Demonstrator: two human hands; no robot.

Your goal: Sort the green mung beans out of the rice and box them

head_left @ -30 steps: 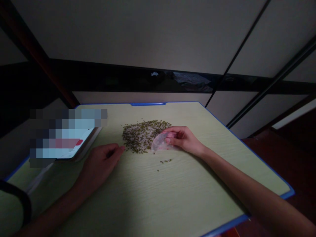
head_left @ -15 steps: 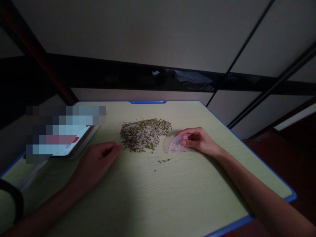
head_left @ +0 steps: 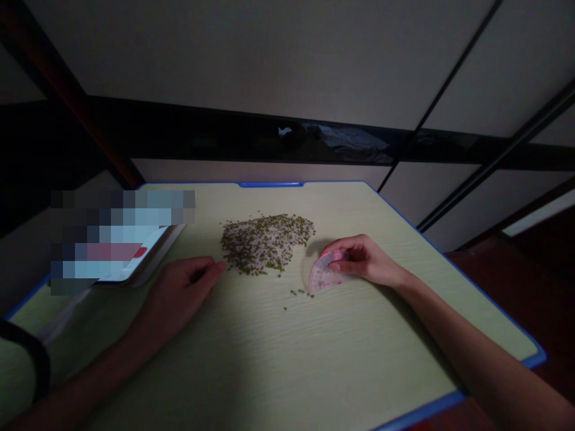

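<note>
My right hand (head_left: 359,260) pinches a clear protractor (head_left: 324,272) with pink markings between thumb and fingers. It tilts over the table, its lower left tip close to a short row of loose green beans (head_left: 302,292). To its left lies a pile of small green beans mixed with pale grains (head_left: 265,242); the protractor is apart from the pile. At the pile's left edge my left hand (head_left: 182,290) rests on the table, fingers curled and thumb against the index finger. Whether anything is inside it is hidden.
The pale wood-grain table (head_left: 251,359) has a blue rim. A device with a lit screen (head_left: 121,272), partly blurred out, stands at the left. A dark curved strap or cable (head_left: 38,362) shows at lower left. Cabinet panels (head_left: 269,66) rise behind the table.
My right hand has drawn the protractor slightly toward me, so its tip now lies near the loose beans. My left hand stays in place; the view has shifted a little.
</note>
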